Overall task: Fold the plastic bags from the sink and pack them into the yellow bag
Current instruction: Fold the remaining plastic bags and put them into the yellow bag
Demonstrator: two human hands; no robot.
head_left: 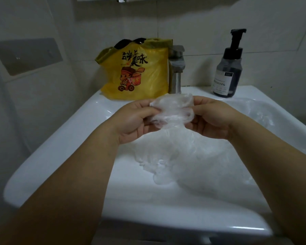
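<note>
Head view shows both hands raised over the basin, working one clear bag (pixel 173 110) between them. The left hand (pixel 134 121) pinches its left edge between thumb and curled fingers. The right hand (pixel 212 119) pinches the right edge the same way, so both are closed on the film, which is bunched into a short crumpled band stretched from one hand to the other. It looks part-folded, not yet a tidy packet.

Just below the hands, a loose pile (pixel 184 161) of more clear bags lies in the sink (pixel 60 138), and further film trails off beyond the right hand. Past the fingertips, the yellow bag (pixel 136 73) stands on the back ledge, ahead of the left hand, touching or just beside the tap (pixel 176 68). A pump bottle (pixel 227 68) stands farther off, beyond the right hand.

The main risk is probably the film itself. It is thin and springy, so if either pinch eases the folds may open or the bag may drop back onto the pile, where clear on white is hard to pick out. The yellow bag's mouth looks slumped, so pushing a packet in one-handed could tip it or shove it off the ledge into the sink.
</note>
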